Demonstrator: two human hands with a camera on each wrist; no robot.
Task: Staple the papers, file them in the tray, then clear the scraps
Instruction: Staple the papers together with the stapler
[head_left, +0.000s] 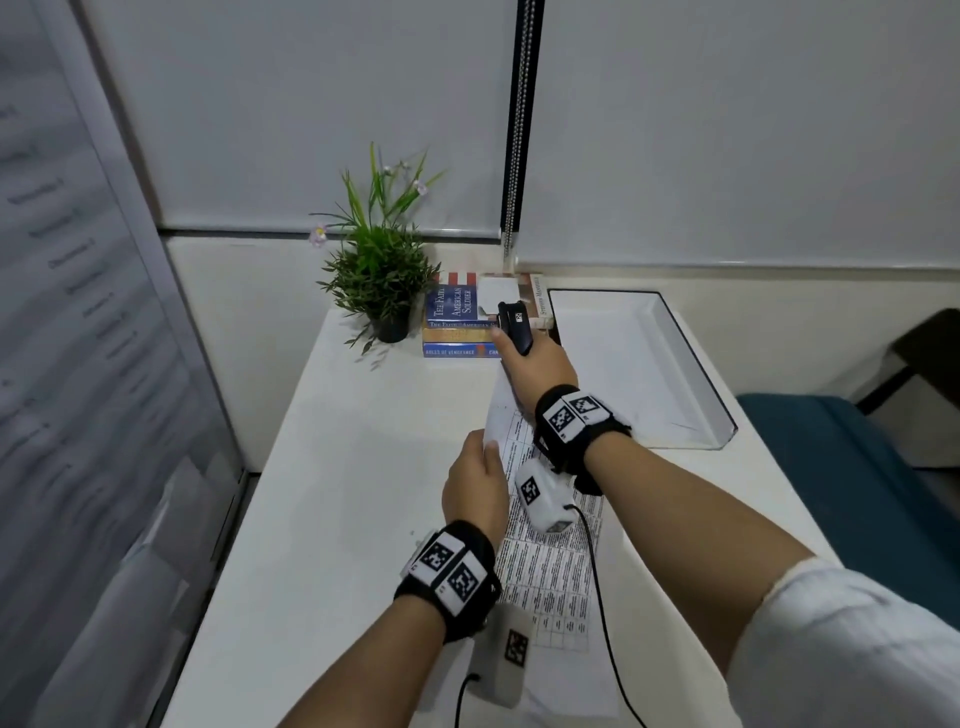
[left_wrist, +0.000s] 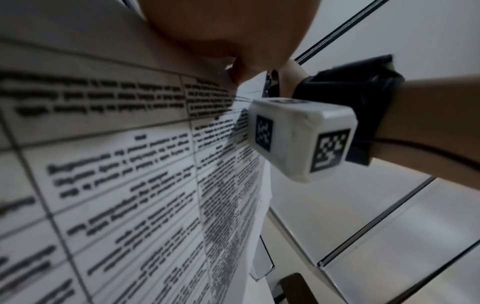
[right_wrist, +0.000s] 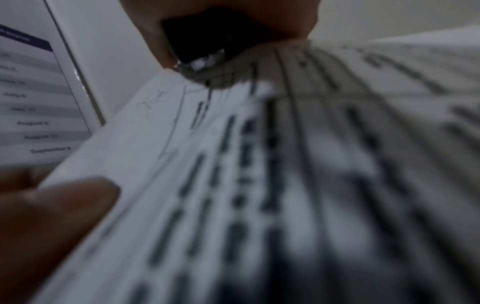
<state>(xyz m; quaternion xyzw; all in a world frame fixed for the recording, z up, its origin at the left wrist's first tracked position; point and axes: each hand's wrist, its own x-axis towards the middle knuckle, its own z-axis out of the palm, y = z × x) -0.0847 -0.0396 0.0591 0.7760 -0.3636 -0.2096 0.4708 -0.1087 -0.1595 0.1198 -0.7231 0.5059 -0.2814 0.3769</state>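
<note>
Thin white printed sheets (head_left: 550, 566) with black ruled tables and dense small text lay lengthwise on the smooth white tabletop (head_left: 332, 467), running from the near edge toward the stack of books. Paper was matte and flexible; its far end lifted off the table, curving up into the stapler. Print was too blurred to read in both wrist views.

Small black stapler (head_left: 515, 326), glossy plastic, rounded oblong body with a white tag on top, was at the far left corner of the sheets. Right wrist view showed its shiny metal mouth (right_wrist: 201, 62) down at the paper's edge.

Right hand (head_left: 540, 371) was wrapped around the stapler, fingers curled over the body, thumb on the left side, wrist bent down, forearm reaching forward across the sheets. Left hand (head_left: 475, 488) pinched the left edge of the sheets, nearer than the stapler, thumb on top (right_wrist: 64, 197), fingers under; knuckles up. Both wrists carried black straps with white marker blocks and black cables.

Clear, shallow rectangular plastic tray (head_left: 691, 374) with thin transparent walls sat right of the sheets, just beyond the right forearm, nothing visible in it.

Beyond the sheets: stacked books (head_left: 457, 327), blue and striped covers, and a green artificial plant in a dark round pot (head_left: 382, 280) left of the books. Pale matte roller blinds (head_left: 311, 104) behind, beaded metal chain (head_left: 519, 130) hanging between them.
</note>
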